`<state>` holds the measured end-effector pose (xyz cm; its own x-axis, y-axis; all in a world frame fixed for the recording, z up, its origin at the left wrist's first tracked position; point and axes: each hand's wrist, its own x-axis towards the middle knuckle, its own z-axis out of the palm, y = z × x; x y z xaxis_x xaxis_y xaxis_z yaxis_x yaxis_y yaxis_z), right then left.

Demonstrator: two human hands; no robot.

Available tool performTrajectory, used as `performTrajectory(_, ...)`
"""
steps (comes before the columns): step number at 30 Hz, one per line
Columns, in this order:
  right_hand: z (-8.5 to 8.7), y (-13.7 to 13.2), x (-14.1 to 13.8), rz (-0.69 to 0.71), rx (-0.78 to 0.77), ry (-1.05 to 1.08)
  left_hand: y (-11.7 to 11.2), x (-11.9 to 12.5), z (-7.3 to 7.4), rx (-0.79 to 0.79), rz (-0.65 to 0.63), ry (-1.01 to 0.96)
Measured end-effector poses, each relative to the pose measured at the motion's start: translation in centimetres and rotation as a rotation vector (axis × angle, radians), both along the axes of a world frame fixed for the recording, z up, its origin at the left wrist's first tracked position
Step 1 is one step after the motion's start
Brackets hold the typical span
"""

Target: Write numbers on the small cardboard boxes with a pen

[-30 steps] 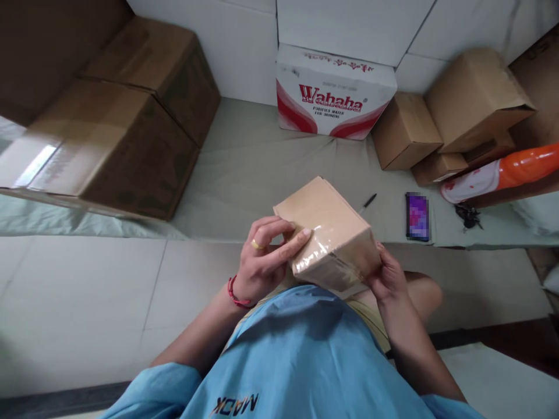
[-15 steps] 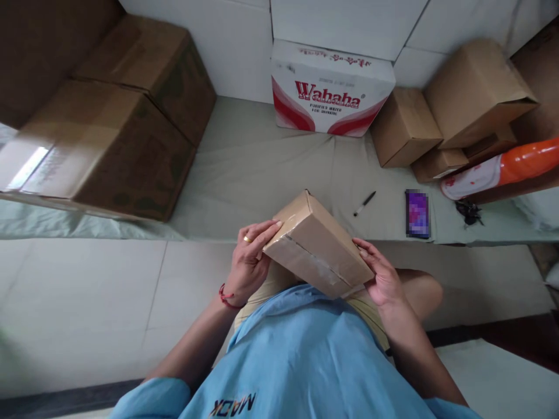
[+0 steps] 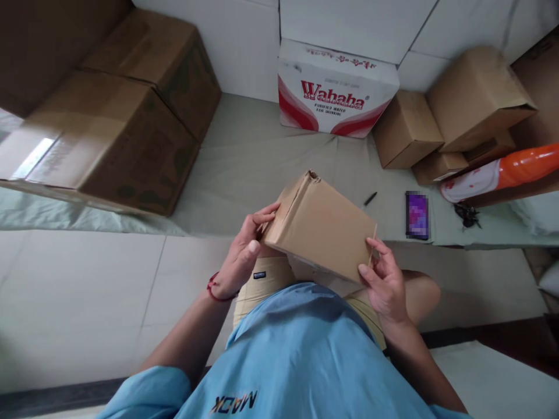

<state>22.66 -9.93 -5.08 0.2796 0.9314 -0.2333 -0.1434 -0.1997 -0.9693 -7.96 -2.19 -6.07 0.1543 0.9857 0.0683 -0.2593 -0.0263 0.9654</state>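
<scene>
A small brown cardboard box (image 3: 323, 224) is tilted above my lap, with a broad plain face turned up toward me. Against its left end rest the fingers of my left hand (image 3: 242, 244), while that thumb stands off the cardboard. My right hand (image 3: 384, 276) pinches the box's right edge, thumb on the broad face and fingers at the end. Just behind the box lies a black and white pen (image 3: 370, 199), partly covered by it. A phone (image 3: 417, 215) with a blurred purple screen lies farther right on the cloth-covered surface (image 3: 244, 139).
Large cartons (image 3: 117, 139) stand at the left. A white and red Wahaba-style water carton (image 3: 336, 93) is against the wall. Brown boxes (image 3: 476, 99), an orange and white roll-shaped object (image 3: 502, 171) and a small black item (image 3: 467, 215) are at the right.
The box has turned in my hands, so the taped side now faces down toward my lap and a plain broad face shows. My left thumb has come off the box.
</scene>
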Motion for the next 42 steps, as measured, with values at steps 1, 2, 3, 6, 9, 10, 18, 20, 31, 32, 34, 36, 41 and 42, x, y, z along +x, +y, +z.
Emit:
performTrajectory(1,-0.1,0.0,-0.1,0.009,0.026,-0.028,0.2,0.2,-0.1,0.018,0.011,0.023)
performTrajectory(2,-0.2,0.0,0.0,0.013,0.049,-0.054,0.5,0.3,-0.3,0.04,0.018,0.051)
performTrajectory(3,-0.4,0.2,0.0,0.015,0.067,-0.075,0.7,0.5,-0.5,0.059,0.02,0.087)
performTrajectory(6,-1.3,0.8,0.3,0.031,0.067,-0.119,1.5,0.9,-1.4,0.096,0.0,0.234)
performTrajectory(9,-1.8,1.0,0.5,0.078,0.037,-0.15,2.1,1.0,-2.7,0.098,0.0,0.388)
performTrajectory(10,-1.7,1.0,0.5,0.105,0.033,-0.15,2.1,1.1,-3.2,0.102,0.036,0.438)
performTrajectory(18,-1.7,7.9,6.1,-0.015,0.05,-0.751,1.4,3.3,-2.3,0.482,0.508,0.632)
performTrajectory(20,-2.1,11.7,7.9,0.125,-0.047,-1.067,1.8,4.3,-0.9,0.625,0.407,0.624)
performTrajectory(31,-1.8,22.5,8.8,0.897,-0.404,-1.902,7.0,7.2,-0.5,0.577,0.074,0.931)
performTrajectory(32,-1.8,22.6,8.8,0.916,-0.409,-1.909,7.0,7.1,-0.6,0.59,0.07,0.937)
performTrajectory(34,-1.6,22.7,9.1,0.954,-0.423,-1.925,6.9,7.0,-0.8,0.623,0.069,0.966)
performTrajectory(36,-0.9,22.8,9.6,0.933,-0.408,-1.945,6.8,6.9,-0.8,0.661,0.076,1.014)
performTrajectory(41,3.4,24.4,10.4,0.164,0.065,-1.304,6.4,7.0,-0.7,0.723,0.117,1.127)
performTrajectory(42,4.4,24.9,9.8,0.035,0.169,-1.083,6.4,7.0,-0.7,0.729,0.126,1.141)
